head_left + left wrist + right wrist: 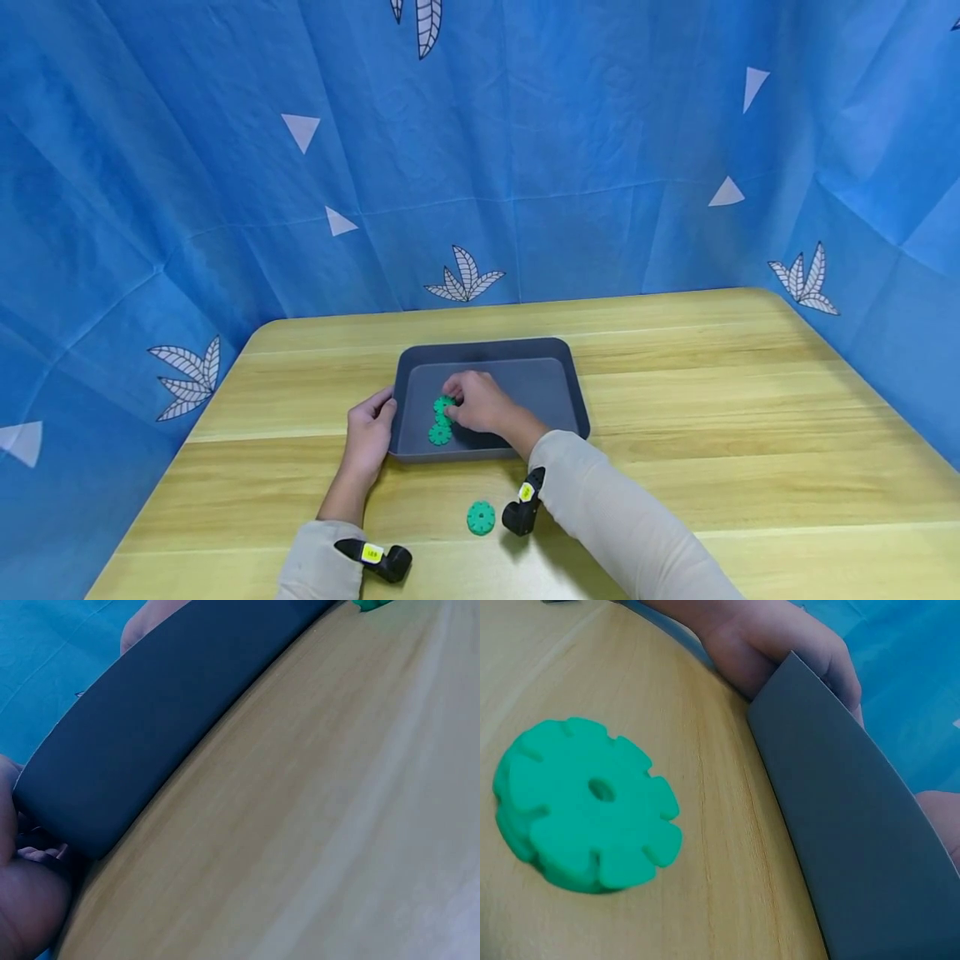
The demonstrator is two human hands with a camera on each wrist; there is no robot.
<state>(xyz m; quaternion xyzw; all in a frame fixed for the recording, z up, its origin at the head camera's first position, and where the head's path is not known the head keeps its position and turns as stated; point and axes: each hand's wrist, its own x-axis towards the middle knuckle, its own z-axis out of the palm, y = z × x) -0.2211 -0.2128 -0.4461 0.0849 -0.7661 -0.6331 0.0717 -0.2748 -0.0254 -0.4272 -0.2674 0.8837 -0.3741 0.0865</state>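
A shallow dark grey tray (536,392) sits on the table. My left hand (370,429) holds its left wall, thumb at the rim; the right wrist view shows this hand (780,645) at the tray's corner. Over the tray's left half, my right hand (483,404) has its thumb and fingers at the edge of a green notched disc (441,406) and appears to pinch it. Close below lie more green notched discs (439,435), partly overlapping. In the wrist views the tray wall (142,727) hides the discs inside and most of the right hand.
Outside the tray, near its front, a green notched disc (481,517) with a centre hole lies on the wooden table (750,433); in the right wrist view it looks layered. Blue patterned cloth (570,150) hangs behind and beside the table. Each sleeve carries a black wrist camera (522,508).
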